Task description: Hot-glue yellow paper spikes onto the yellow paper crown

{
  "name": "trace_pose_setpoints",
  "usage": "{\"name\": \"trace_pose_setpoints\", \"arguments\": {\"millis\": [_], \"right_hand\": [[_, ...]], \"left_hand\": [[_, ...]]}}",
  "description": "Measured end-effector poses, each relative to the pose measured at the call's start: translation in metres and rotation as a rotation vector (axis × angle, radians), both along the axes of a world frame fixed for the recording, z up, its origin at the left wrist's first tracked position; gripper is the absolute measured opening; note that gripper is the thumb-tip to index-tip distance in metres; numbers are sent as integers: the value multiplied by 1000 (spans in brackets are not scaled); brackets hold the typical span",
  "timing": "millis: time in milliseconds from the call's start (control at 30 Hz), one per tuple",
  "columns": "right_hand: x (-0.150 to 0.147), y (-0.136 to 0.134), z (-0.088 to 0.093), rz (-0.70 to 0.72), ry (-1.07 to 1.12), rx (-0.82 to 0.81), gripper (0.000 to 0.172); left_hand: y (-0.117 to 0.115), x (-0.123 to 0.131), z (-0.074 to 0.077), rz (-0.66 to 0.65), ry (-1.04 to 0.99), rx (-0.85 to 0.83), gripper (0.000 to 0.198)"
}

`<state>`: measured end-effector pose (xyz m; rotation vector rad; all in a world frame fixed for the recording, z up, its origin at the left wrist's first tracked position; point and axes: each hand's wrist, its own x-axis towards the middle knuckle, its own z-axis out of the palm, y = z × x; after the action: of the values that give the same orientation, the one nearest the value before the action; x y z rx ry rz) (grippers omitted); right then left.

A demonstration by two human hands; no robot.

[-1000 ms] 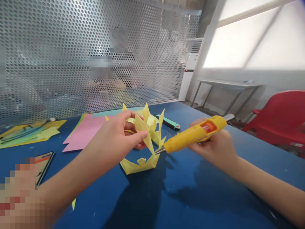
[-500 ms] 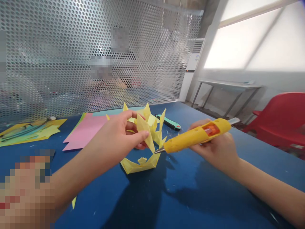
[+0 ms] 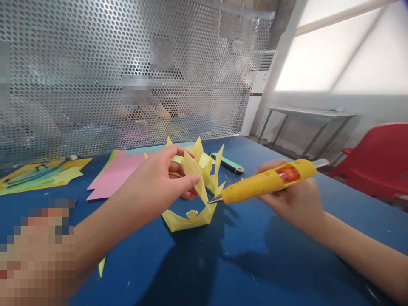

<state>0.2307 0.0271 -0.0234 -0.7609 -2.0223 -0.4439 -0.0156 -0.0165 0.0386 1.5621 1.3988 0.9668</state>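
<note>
My left hand (image 3: 174, 174) pinches a pointed, folded yellow paper piece (image 3: 196, 178) between thumb and fingers. Behind and below it, a yellow paper crown (image 3: 188, 223) with several upright points stands on the blue table (image 3: 255, 263), its far side partly hidden by my hand. Wrapped round a yellow hot glue gun (image 3: 255, 185), my right hand (image 3: 291, 197) holds it from the right. A clear glue stick (image 3: 320, 163) pokes out of its back end. Its metal nozzle is at the lower tip of the folded piece; whether they touch I cannot tell.
A green utility knife (image 3: 227, 163) lies behind the crown. Pink paper sheets (image 3: 116, 172) are at left, with yellow sheets (image 3: 75, 172) farther left. A perforated metal screen (image 3: 95, 85) borders the table's back. A red chair (image 3: 376, 161) stands at right.
The view has shifted slightly. Both hands keep their holds, and the glue gun's nozzle stays close to the lower tip of the folded paper piece.
</note>
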Motion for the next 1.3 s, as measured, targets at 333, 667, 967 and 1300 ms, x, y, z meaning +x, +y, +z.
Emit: {"name": "trace_pose_setpoints", "arguments": {"millis": [333, 667, 967, 1300], "right_hand": [[-1, -2, 2, 30, -5, 24, 11], [-2, -2, 2, 21, 2, 5, 10], [-2, -2, 1, -12, 12, -28, 8], [-1, -1, 1, 22, 0, -44, 8]], "left_hand": [[1, -3, 4, 31, 31, -5, 35], [0, -3, 6, 28, 32, -8, 36], [-1, 3, 3, -35, -23, 0, 27], [-5, 2, 8, -38, -10, -6, 25]]}}
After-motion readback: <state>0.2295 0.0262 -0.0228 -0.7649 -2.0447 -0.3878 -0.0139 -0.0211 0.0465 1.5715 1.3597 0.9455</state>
